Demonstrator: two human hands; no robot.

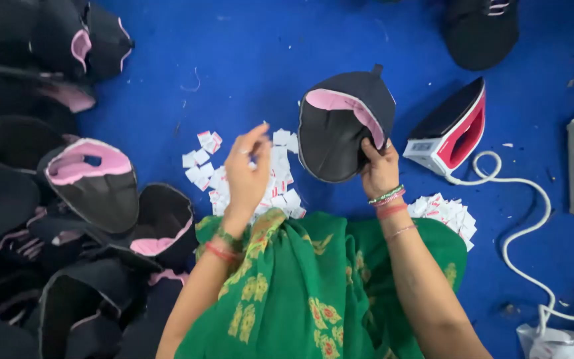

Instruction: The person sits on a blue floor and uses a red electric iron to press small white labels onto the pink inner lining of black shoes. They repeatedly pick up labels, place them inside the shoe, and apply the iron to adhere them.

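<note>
Blue felt-like floor — right hand [380, 169] grips a black pink-lined shoe upper [340, 126], left hand [247, 169] pinches a white paper tag [255, 159].

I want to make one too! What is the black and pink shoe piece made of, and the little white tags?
The black shoe piece in the right hand looks like soft matte fabric with pink cloth lining; it bends and shows no shine. The small white tags under the left hand look like thin paper or woven labels; which, I cannot tell.
</note>
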